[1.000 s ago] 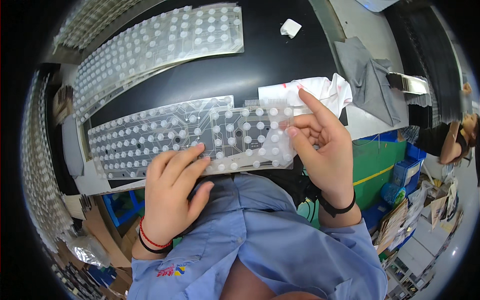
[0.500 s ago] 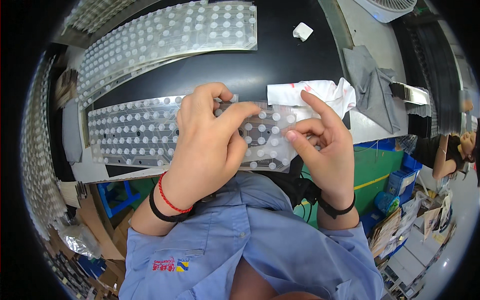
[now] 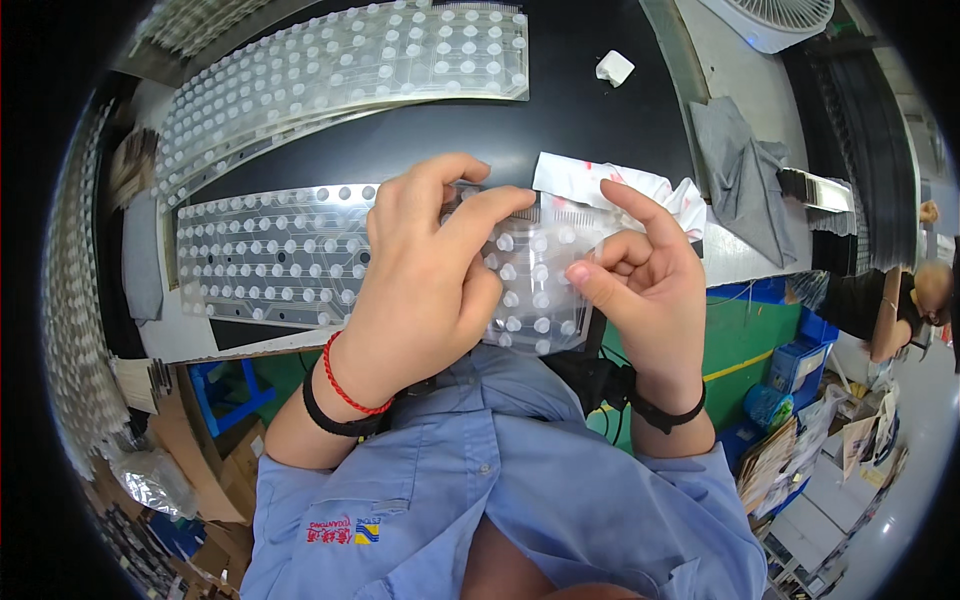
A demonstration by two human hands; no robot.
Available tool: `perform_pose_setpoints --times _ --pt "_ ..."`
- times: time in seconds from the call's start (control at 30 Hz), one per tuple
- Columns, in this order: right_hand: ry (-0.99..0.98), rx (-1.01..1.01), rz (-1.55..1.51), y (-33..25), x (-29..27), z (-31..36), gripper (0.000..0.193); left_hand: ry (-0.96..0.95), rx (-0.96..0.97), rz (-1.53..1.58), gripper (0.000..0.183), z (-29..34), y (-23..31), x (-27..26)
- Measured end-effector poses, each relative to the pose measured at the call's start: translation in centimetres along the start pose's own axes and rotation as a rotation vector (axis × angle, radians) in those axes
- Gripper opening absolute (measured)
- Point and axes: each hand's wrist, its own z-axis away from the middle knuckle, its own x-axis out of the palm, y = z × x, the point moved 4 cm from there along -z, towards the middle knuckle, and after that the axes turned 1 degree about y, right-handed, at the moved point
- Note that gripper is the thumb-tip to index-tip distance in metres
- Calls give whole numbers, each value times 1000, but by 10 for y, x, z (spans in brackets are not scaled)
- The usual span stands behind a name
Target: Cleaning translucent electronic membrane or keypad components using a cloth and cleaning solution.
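Both hands on a clear dotted membrane sheet

The left hand (image 3: 425, 275) lies flat on the membrane sheet (image 3: 270, 255), fingers pressing; the right hand (image 3: 645, 290) pinches its right end on the black bench (image 3: 600, 120); a white cloth (image 3: 580, 180) lies beyond.

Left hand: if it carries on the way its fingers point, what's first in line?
Likely the crumpled white paper beyond the left hand, which points right across the clear dotted membrane sheet; depth unclear.
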Motion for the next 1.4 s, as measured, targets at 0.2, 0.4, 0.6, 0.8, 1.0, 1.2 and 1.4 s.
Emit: perform_pose_setpoints --times 0.2,0.4,0.6,0.8,1.0,1.2,1.4 --pt "142 -172 385 -6 -12 -1 67 -44 39 24 37 5 -5 -3" --pt "260 -353 970 -32 -54 -6 55 27 -3 165 27 10 -12 -11" --pt "55 -510 1042 -51 -5 10 55 5 -102 339 29 16 -17 -24" --pt "19 -539 974 -85 -11 -31 40 5 -42 413 26 19 -30 -36" --pt "-106 -505 1134 -72 15 -19 41 36 -82 493 25 26 -39 -36" --pt "36 -477 1308 -14 43 32 57 20 -119 527 19 28 -42 -33" --pt "54 -524 1147 -13 33 29 55 17 -82 497 24 27 -40 -37"
